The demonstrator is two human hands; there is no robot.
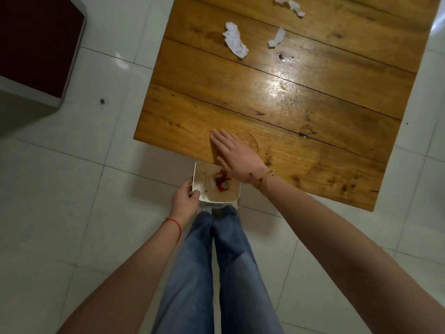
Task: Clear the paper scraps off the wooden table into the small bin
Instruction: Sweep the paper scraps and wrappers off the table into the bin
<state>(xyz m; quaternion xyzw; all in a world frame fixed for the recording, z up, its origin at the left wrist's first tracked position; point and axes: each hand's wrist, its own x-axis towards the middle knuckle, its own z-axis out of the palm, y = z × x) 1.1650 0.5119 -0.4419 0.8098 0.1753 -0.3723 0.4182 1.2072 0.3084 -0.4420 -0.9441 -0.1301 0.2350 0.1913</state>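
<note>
- Our left hand (184, 198) grips the near-left rim of the small white bin (214, 186), held just below the worktop (289, 104) edge at centre frame.
- Our right hand (234, 156) lies flat and empty, fingers spread, on that edge above the bin.
- Red and white scraps (222, 182) sit inside the bin.
- Three white paper scraps (236, 39) lie on the worktop at upper centre.

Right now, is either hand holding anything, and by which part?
The left hand grips the small bin by its rim at the near left corner. The right hand lies flat and open at the table edge, holding nothing.
</note>
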